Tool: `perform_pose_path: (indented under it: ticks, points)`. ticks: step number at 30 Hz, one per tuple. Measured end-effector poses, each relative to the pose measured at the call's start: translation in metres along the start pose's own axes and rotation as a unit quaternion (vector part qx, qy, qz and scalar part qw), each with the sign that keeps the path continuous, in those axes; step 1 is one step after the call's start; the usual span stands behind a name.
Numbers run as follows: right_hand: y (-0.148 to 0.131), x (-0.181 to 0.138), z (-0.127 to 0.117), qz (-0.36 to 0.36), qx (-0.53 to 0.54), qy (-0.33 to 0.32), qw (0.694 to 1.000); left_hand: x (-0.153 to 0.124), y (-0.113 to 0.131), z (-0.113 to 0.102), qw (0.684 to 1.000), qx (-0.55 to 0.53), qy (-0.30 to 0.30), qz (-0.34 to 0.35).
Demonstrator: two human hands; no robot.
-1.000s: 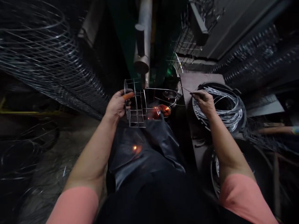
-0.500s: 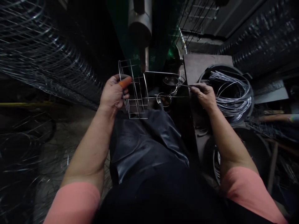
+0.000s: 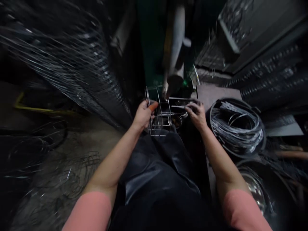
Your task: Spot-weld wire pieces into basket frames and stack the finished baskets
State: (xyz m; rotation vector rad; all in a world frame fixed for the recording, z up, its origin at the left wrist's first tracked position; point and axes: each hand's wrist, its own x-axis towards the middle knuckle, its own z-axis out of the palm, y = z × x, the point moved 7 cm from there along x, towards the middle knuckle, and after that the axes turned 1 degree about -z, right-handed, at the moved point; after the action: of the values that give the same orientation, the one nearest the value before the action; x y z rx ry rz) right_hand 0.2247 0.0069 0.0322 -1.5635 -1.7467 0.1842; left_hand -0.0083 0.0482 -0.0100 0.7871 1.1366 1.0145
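The right hand [image 3: 196, 115] has come over to the wire basket [image 3: 158, 117], half closed, can't tell if it holds anything, left hand [image 3: 143, 115] shut on the basket, wire coil [image 3: 237, 130] off to the side

This is a cramped wire-working shop: big rolls of wire mesh [image 3: 72, 73] stand heaped along the sides, bundled steel wire [image 3: 237, 128] lies coiled in a round black tub [image 3: 210, 128], a wire frame [image 3: 158, 115] is in hand, and wire scraps [image 3: 79, 170] litter the concrete floor [image 3: 108, 141].

We record from one head-worn camera, facing forward and steeply down, close above the left hand [image 3: 143, 115] and right hand [image 3: 197, 115].
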Motion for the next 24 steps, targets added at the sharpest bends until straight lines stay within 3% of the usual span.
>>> perform_pose_path:
  ticks: [15, 24]
  points:
    - [-0.012, 0.016, 0.011, -0.100, -0.013, -0.017, 0.995, 0.001, -0.002, 0.001, 0.999, -0.017, -0.023, 0.019]
    - [-0.014, 0.016, 0.012, -0.079, -0.001, -0.027, 0.997, 0.001, 0.003, -0.002, 0.999, -0.004, -0.008, 0.036]
